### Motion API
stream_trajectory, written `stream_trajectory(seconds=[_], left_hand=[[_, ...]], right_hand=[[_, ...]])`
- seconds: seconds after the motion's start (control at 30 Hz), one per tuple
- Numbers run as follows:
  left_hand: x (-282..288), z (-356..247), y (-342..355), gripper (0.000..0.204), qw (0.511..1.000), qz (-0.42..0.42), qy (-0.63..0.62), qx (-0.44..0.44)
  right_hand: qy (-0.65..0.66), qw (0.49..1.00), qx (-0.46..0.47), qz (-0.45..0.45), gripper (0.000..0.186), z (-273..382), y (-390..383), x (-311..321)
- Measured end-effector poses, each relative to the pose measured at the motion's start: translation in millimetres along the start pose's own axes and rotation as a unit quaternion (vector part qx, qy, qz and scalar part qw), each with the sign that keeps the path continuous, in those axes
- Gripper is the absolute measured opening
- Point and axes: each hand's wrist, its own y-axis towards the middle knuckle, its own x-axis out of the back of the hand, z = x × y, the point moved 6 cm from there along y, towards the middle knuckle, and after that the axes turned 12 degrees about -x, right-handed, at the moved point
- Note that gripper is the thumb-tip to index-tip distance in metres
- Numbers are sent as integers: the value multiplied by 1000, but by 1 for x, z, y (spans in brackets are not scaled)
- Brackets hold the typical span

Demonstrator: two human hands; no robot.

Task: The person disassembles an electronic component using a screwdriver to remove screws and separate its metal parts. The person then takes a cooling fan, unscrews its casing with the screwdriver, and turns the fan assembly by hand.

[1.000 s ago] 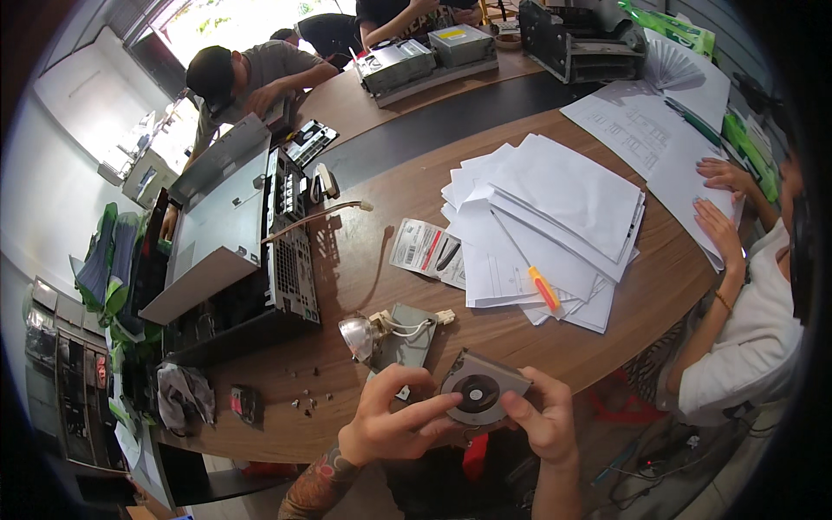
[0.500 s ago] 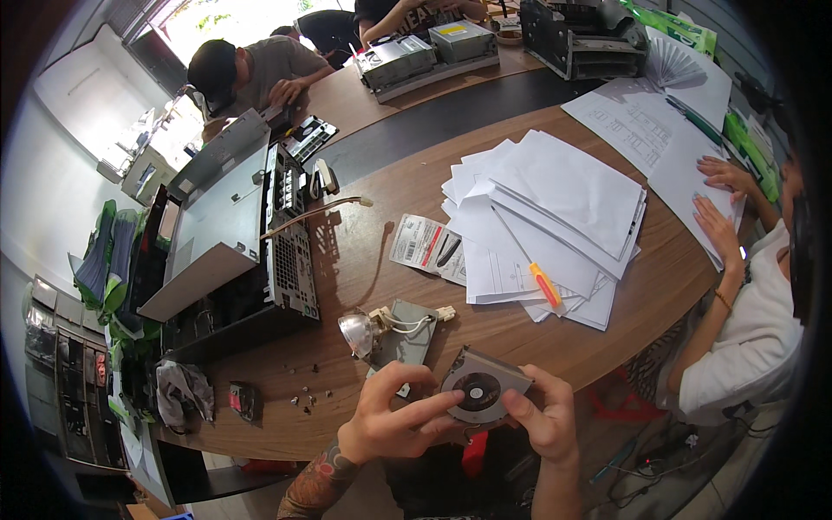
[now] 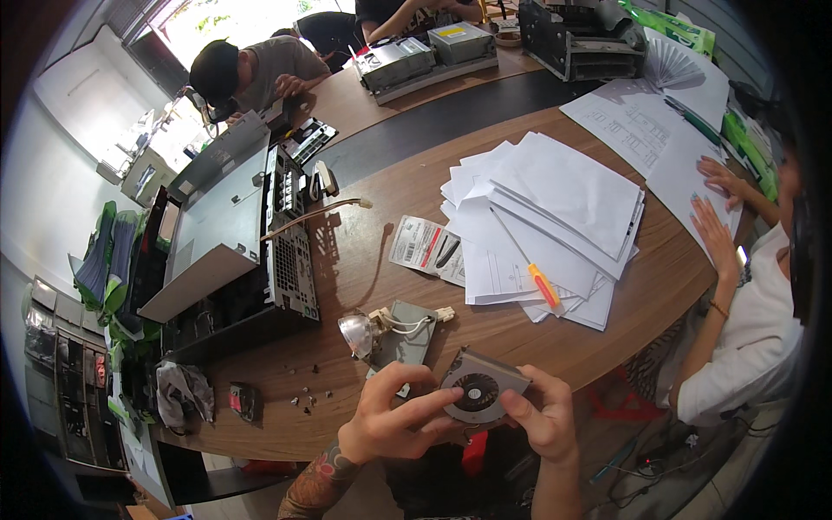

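A flat, square blower fan with a dark round rotor and a pale hub is held up at the table's near edge. My right hand grips its right side, thumb on the front face and fingers behind. From the left, my left hand holds the fan with bent fingers, one fingertip resting at the hub. Just beyond my hands, a projector lamp with a glass reflector lies beside a grey metal plate and white wires. Small screws are scattered to the left.
An opened device chassis stands on the left. A yellow-orange screwdriver lies across stacked papers. A printed card is beside them. At the right, a co-worker's hands are over more sheets. Another person works at the far left.
The fan's rotor looks different, with its blades showing more distinctly now. My hands stay nearly in place. The co-worker's nearer hand on the right has lifted and shifted slightly.
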Motion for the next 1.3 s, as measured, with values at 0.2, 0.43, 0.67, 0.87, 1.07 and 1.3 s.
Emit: stream_trajectory(seconds=[0.2, 0.43, 0.67, 0.87, 1.07, 1.3], left_hand=[[-1, -2, 0, 54, 1000, 10, -4, -2], [7, -2, 5, 63, 1000, 14, -16, 21], [-13, -1, 19, 63, 996, 56, -70, 21], [4, -6, -14, 56, 997, 44, -15, 56], [6, -34, 32, 52, 994, 84, -67, -33], [28, -69, 95, 60, 982, 87, -89, -139]], right_hand=[[-5, 1000, 7, 3, 25, 2, -2, -1], [-26, 1000, -9, 14, 24, -2, 2, -6], [-19, 999, 6, -27, 19, 12, -5, 5], [-99, 993, 27, 54, 20, -12, 5, -12], [-77, 995, 49, 32, 21, 4, -20, -6], [-115, 976, 177, -62, 28, 89, -75, -8]])
